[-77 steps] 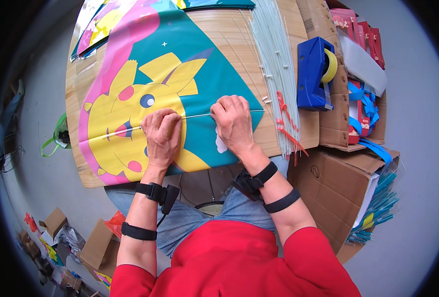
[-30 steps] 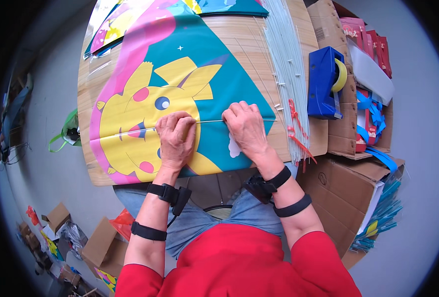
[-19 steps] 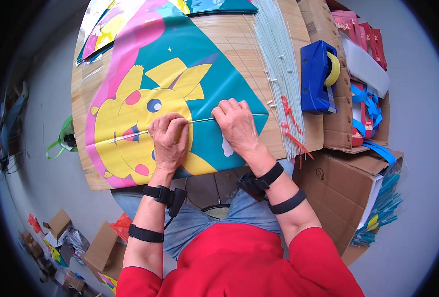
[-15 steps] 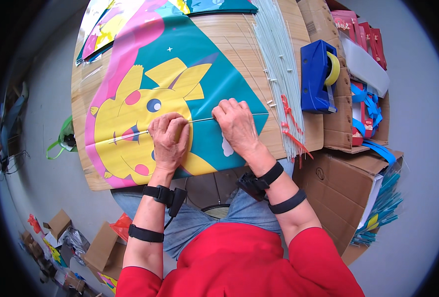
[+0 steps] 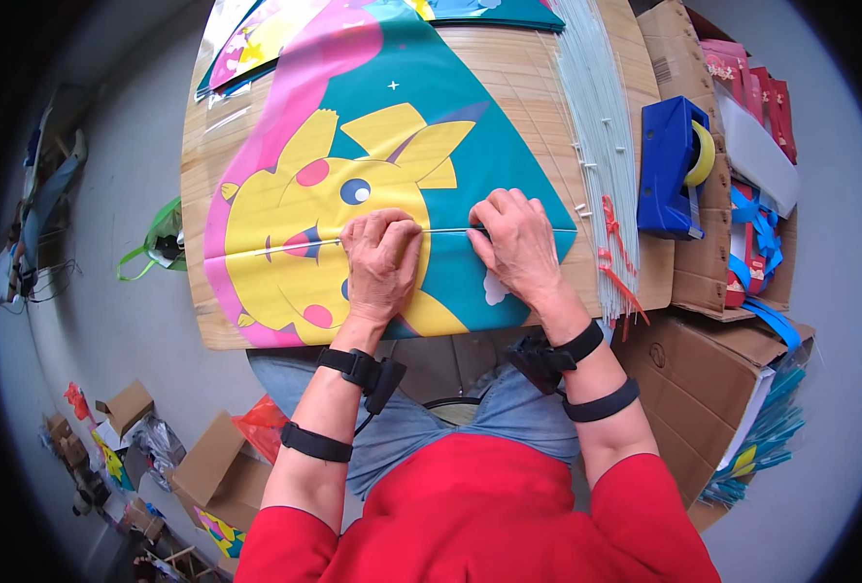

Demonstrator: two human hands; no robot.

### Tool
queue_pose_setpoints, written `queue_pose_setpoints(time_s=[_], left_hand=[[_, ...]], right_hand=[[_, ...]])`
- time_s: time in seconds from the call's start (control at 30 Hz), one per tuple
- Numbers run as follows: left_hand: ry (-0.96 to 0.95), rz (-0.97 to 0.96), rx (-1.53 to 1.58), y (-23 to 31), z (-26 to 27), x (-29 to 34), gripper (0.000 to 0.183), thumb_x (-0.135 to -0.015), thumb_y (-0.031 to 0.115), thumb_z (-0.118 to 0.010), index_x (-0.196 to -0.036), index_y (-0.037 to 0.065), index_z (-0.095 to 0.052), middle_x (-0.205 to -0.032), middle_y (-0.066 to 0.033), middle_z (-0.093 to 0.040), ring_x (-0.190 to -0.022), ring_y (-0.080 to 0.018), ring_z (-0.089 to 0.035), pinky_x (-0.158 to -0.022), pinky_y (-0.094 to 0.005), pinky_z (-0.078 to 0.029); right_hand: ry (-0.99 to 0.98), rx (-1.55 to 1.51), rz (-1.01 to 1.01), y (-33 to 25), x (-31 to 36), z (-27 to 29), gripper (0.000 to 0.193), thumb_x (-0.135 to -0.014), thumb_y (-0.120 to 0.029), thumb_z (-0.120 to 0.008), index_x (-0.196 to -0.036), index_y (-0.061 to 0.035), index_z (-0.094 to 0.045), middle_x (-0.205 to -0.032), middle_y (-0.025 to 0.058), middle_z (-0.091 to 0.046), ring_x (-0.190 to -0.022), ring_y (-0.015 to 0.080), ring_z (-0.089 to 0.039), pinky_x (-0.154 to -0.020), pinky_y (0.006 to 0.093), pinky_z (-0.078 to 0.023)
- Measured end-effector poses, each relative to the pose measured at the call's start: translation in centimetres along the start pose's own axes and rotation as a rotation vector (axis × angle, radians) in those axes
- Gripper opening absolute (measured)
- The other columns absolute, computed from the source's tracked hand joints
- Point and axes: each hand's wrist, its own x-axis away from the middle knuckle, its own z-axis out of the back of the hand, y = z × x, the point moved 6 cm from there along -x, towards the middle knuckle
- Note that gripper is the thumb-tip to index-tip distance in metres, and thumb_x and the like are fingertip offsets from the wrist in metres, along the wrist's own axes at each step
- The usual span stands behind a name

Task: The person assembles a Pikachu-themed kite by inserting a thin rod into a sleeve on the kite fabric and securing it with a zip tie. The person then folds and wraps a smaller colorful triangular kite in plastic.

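A large teal, pink and yellow plastic kite sheet (image 5: 489, 146), printed with a cartoon character, lies flat in front of me. Along its middle line runs a thin white rod (image 5: 445, 230), reaching toward the corner at the right. My left hand (image 5: 384, 262) is closed over the rod near the middle of the printed face, fingertips pressed down. Farther right, my right hand (image 5: 520, 243) pinches the same rod over the teal part, thumb and fingers together. The stretches of rod under my fingers are hidden.
A wooden table (image 5: 508, 73) carries more printed sheets (image 5: 494, 12) at the back. To the right lie a bundle of thin white rods (image 5: 601, 126), red ties (image 5: 613, 233) and a blue tape dispenser (image 5: 666, 165). Cardboard boxes (image 5: 698, 389) stand beside the table.
The whole view has shifted, so sheet and hands appear farther right. The rod's left part, tilted before, now lies closer to the sheet's middle line. Both hands stay on it.
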Motion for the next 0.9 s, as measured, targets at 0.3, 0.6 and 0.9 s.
queue_pose_setpoints(time_s=[0.3, 0.6, 0.9], left_hand=[[0.002, 0.004, 0.004, 0.2, 0.1, -0.2, 0.012, -0.08, 0.005, -0.071, -0.09, 0.01, -0.065, -0.097, -0.004, -0.061, -0.096, -0.025, -0.056, -0.092, -0.04, -0.037], [0.016, 0.081, 0.044, 0.0, 0.3, -0.1, 0.026, -0.077, 0.01, -0.073, -0.101, 0.011, -0.063, -0.105, -0.008, -0.06, -0.102, -0.0271, -0.056, -0.098, -0.042, -0.036], [-0.011, 0.036, 0.014, -0.2, 0.0, 0.0, 0.017, -0.08, 0.003, -0.069, -0.096, 0.01, -0.065, -0.101, -0.0041, -0.061, -0.1, -0.0257, -0.056, -0.094, -0.0404, -0.037]], right_hand=[[0.01, 0.205, 0.136, -1.3, 0.1, -1.3, 0.005, -0.074, -0.009, -0.06, -0.072, -0.0075, -0.056, -0.08, 0.0072, -0.052, -0.082, 0.0236, -0.055, -0.072, 0.0355, -0.044], [0.027, 0.215, 0.122, -1.0, 0.1, -1.6, 0.008, -0.074, -0.01, -0.06, -0.071, -0.0083, -0.053, -0.079, 0.0074, -0.051, -0.081, 0.0233, -0.054, -0.07, 0.0351, -0.044], [0.012, 0.219, 0.121, -1.0, 0.1, -1.4, 0.007, -0.076, -0.01, -0.059, -0.073, -0.0085, -0.053, -0.079, 0.0073, -0.051, -0.081, 0.0228, -0.054, -0.07, 0.0348, -0.043]])
